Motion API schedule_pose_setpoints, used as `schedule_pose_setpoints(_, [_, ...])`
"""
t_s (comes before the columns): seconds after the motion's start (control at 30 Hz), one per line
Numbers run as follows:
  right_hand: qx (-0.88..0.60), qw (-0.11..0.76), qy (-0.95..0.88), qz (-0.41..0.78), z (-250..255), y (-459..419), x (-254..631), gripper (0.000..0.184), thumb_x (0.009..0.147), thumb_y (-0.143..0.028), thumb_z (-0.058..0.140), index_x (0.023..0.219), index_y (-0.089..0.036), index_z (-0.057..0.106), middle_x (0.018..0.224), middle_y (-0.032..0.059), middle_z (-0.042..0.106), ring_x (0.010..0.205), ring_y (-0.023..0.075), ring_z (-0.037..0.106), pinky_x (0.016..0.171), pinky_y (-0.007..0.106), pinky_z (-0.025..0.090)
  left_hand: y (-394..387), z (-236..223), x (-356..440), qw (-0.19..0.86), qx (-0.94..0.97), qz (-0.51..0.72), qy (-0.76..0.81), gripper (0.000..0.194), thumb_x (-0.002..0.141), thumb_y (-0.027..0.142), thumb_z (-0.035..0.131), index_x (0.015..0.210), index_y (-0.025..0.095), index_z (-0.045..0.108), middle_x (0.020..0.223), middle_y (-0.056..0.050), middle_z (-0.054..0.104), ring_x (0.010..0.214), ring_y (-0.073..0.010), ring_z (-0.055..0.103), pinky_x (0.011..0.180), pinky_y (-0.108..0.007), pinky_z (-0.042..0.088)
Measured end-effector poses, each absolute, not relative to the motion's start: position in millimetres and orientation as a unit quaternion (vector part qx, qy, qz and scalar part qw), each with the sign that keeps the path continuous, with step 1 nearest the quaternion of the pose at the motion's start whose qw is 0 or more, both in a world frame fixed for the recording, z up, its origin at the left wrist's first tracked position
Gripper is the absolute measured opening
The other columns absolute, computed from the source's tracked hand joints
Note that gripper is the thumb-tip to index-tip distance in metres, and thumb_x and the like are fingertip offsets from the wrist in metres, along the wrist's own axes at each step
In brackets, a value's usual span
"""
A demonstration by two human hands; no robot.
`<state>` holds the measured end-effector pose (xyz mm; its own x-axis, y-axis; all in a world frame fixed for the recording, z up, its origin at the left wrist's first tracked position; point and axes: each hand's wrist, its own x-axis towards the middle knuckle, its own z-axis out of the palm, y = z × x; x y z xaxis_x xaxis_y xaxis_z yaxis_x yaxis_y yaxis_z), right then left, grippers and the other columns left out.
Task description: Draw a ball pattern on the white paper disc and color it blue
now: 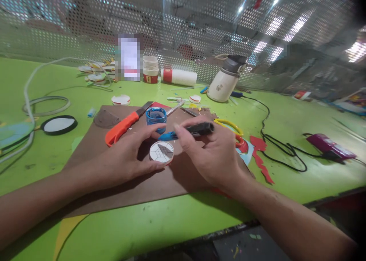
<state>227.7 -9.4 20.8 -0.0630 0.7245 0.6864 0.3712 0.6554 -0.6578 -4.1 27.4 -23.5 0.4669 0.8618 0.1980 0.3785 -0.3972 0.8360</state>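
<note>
One marker is pinched in the right hand near a web-patterned white disc over brown board; the left hand thumbs its rim, finger closure unclear. Loose support could let it slip, smearing lines.

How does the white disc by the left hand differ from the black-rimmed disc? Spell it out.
The white disc carries dark drawn lines; the black-rimmed disc has a plain pale face.
The white disc has a thin, light edge, the black-rimmed disc a thick black one.
The white disc is at the left hand; the black-rimmed disc lies untouched.
Both are round with pale faces.
</note>
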Motion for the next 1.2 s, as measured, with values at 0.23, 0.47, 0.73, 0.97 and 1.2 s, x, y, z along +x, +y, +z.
schedule_pose_setpoints(0.23, [-0.377, 0.58, -0.69, 0.212, 25, -4, 231, 0.023, 0.108, -0.033, 0.078, 0.087, -0.025, 0.074, 0.081, 0.0003, 0.081, 0.084, 0.0205, 0.082, 0.08, 0.034, 0.068, 24, -18, -4, 0.364, 0.778, 0.289, 0.422, 0.086, 0.084, 0.058, 0.093, 0.161, 0.03, 0.069, 0.147, -0.013, 0.083, 0.135, -0.0437, 0.079, 0.118, -0.062, 0.064])
schedule_pose_setpoints(0.47, [-0.372, 0.561, -0.698, 0.246, 26, -5, 231, 0.012, 0.107, -0.025, 0.076, 0.095, -0.024, 0.079, 0.091, 0.0017, 0.085, 0.089, 0.02, 0.082, 0.083, 0.035, 0.068, 24, -21, -14, 0.396, 0.78, 0.293, 0.387, 0.098, 0.088, 0.054, 0.095, 0.176, 0.032, 0.057, 0.159, -0.015, 0.079, 0.145, -0.0448, 0.077, 0.124, -0.06, 0.064])
schedule_pose_setpoints(0.73, [-0.415, 0.569, -0.66, 0.261, 35, -7, 237, 0.002, 0.097, -0.023, 0.078, 0.097, -0.024, 0.078, 0.071, -0.0044, 0.067, 0.07, 0.0176, 0.071, 0.067, 0.032, 0.06, 32, -34, -19, 0.458, 0.741, 0.323, 0.371, 0.113, 0.091, 0.055, 0.097, 0.186, 0.037, 0.038, 0.161, -0.014, 0.08, 0.161, -0.0434, 0.069, 0.141, -0.063, 0.051])
schedule_pose_setpoints(0.97, [-0.422, 0.583, -0.639, 0.273, 32, -2, 237, 0.013, 0.1, -0.031, 0.079, 0.093, -0.024, 0.071, 0.07, -0.0052, 0.065, 0.069, 0.0174, 0.07, 0.064, 0.031, 0.058, 27, -20, -16, 0.419, 0.768, 0.296, 0.385, 0.078, 0.089, 0.053, 0.093, 0.156, 0.031, 0.062, 0.156, -0.016, 0.078, 0.149, -0.0446, 0.075, 0.13, -0.063, 0.059])
schedule_pose_setpoints(1.2, [-0.425, 0.586, -0.651, 0.227, 20, 8, 242, 0.011, 0.102, -0.034, 0.08, 0.106, -0.024, 0.08, 0.076, -0.0036, 0.07, 0.074, 0.0189, 0.07, 0.076, 0.037, 0.061, 24, -11, -10, 0.369, 0.798, 0.285, 0.382, 0.05, 0.09, 0.052, 0.085, 0.134, 0.027, 0.076, 0.134, -0.012, 0.083, 0.125, -0.0414, 0.08, 0.121, -0.062, 0.063])
